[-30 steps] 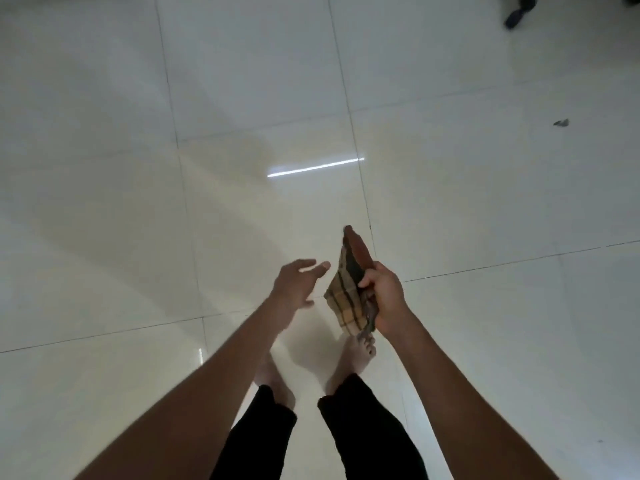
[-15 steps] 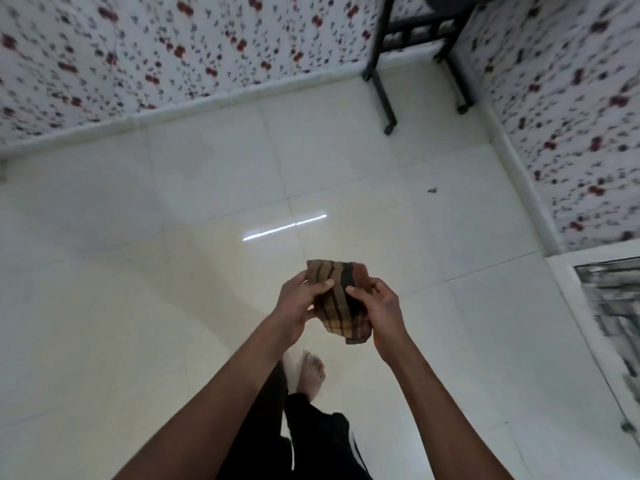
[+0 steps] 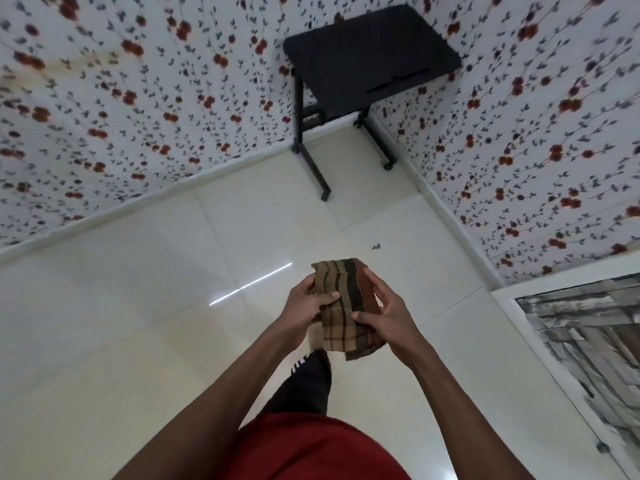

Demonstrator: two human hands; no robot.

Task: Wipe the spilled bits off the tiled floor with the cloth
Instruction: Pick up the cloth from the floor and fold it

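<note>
Between both hands, held up in the air well above the tiled floor (image 3: 145,306): a folded checked cloth (image 3: 343,306) in tan, brown and dark stripes; gripped on its left edge by the left hand (image 3: 306,304), thumb laid across the front face and fingers curled behind; gripped on its right side by the right hand (image 3: 388,315), thumb pinching the lower front and fingers (image 3: 372,280) stretched up along the reddish right edge; lower corner of the cloth hanging free below both thumbs. Beyond the cloth and slightly to the right, on a pale glossy tile: one small dark spilled bit (image 3: 376,246), lying alone, well apart from the hands and untouched by the cloth. Farther back in the corner: a black table (image 3: 370,53) on a thin frame with castors, against the flowered wallpaper (image 3: 121,98). Below the hands: a dark trouser leg with white stripes (image 3: 304,382); nearer the camera, a red garment (image 3: 311,448). At right edge: a white-framed panel (image 3: 588,341) with a grey pattern, blurred.
</note>
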